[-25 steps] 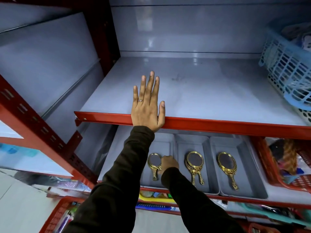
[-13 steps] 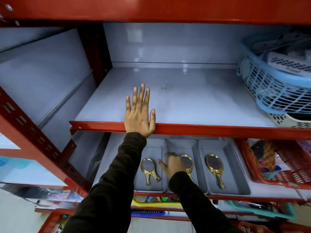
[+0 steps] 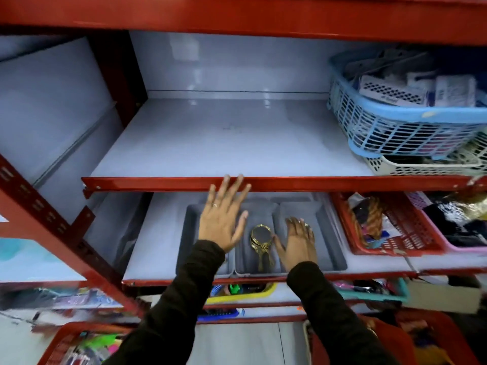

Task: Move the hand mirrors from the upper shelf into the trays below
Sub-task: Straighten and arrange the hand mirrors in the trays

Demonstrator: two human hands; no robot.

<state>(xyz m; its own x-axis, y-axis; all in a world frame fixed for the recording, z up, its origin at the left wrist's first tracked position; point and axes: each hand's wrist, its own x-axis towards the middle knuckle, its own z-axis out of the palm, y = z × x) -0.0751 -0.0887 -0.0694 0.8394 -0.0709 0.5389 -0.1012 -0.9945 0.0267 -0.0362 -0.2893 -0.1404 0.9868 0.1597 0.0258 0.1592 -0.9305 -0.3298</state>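
A gold hand mirror (image 3: pixel 260 242) lies in the middle grey tray (image 3: pixel 259 206) on the lower shelf; the mirrors seen a moment ago in the two outer trays are now hidden behind the hands. The left hand (image 3: pixel 222 219) has dropped off the upper shelf (image 3: pixel 229 138) edge, fingers spread and empty; the right hand (image 3: pixel 296 239) has shifted to the right tray, fingers open, gripping nothing. The visible shelf stretch beside the blue basket (image 3: pixel 395 122) holds no mirrors, so the move looks finished.

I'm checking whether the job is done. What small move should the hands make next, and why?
Probably draw both hands back out. The upper shelf shows no mirrors, a gold mirror lies in the middle tray, and the left hand and right hand are open, holding nothing and covering the outer trays.
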